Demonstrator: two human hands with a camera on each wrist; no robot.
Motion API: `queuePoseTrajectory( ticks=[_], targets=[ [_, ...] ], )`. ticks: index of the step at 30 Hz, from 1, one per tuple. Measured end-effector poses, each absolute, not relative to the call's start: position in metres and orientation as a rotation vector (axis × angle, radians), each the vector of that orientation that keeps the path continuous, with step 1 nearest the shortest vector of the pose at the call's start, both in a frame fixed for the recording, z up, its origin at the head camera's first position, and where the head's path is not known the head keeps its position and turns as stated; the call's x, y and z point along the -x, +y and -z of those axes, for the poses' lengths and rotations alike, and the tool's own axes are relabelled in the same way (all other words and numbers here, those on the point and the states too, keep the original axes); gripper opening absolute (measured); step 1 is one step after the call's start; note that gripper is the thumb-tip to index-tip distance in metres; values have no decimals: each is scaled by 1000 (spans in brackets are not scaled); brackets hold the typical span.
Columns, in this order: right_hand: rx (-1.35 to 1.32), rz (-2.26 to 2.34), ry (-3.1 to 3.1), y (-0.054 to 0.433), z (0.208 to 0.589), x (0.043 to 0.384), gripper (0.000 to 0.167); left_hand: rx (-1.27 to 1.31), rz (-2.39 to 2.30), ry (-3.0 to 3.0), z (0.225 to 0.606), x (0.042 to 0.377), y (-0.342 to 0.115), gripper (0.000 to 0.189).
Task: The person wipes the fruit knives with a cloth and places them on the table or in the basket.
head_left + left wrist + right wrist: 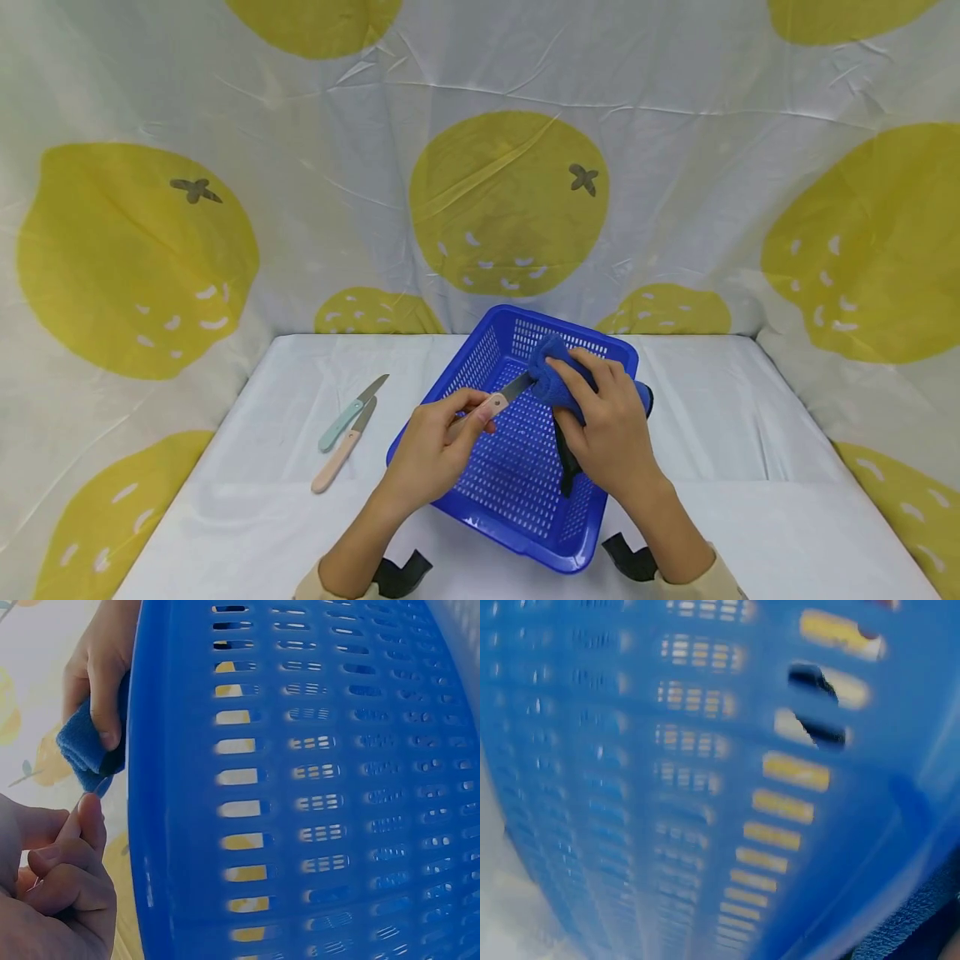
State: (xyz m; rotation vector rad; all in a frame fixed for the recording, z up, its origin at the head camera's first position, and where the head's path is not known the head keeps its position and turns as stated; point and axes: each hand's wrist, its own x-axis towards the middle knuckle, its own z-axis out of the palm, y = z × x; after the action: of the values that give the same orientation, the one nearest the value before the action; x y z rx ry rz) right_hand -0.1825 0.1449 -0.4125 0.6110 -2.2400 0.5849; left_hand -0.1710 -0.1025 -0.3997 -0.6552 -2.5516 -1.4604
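My left hand [435,446] grips a small knife by its pale pink handle [492,406], the blade [516,386] angled up to the right. A folded blue cloth [553,375] with a dark side is held in my right hand [611,425] and covers the blade's tip. Both hands are over a blue perforated plastic basket [517,313], which sits at a slant. The left wrist view shows the knife handle [70,827] between thumb and fingers, with the cloth [84,742] just beyond. In the right wrist view, the basket wall [645,757] hides most of the right hand.
Two more knives lie left of the basket on the white-covered table [247,517]: one mint-handled [341,425], one pink-handled [336,462], partly overlapping. A black strip [566,462] hangs below the right hand. Behind the table rises a lemon-print curtain [675,208].
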Motion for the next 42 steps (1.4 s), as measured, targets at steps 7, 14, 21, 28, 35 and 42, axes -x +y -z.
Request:
queuePoseTrajectory(
  ticks=[7,14,21,28,35,42],
  targets=[
    [-592,-626,-2202,158,406,183,44,646,1496,-2561,399,171,-105,24],
    [-774,-593,-2165,139,400,168,48,650,1520,-2541,396,171,-104,26],
    [-896,-579,-2215,117,404,163,51,734,1553,-2490,399,173,-106,22],
    [-844,-608,-2239,120,406,166,50,753,1537,-2473,400,174,-105,24],
    [-778,-602,-2252,130,405,172,49,721,1491,-2477,400,173,-102,22],
    [-715,-628,-2260,141,405,177,47,713,1492,-2492,399,172,-102,21]
  ],
)
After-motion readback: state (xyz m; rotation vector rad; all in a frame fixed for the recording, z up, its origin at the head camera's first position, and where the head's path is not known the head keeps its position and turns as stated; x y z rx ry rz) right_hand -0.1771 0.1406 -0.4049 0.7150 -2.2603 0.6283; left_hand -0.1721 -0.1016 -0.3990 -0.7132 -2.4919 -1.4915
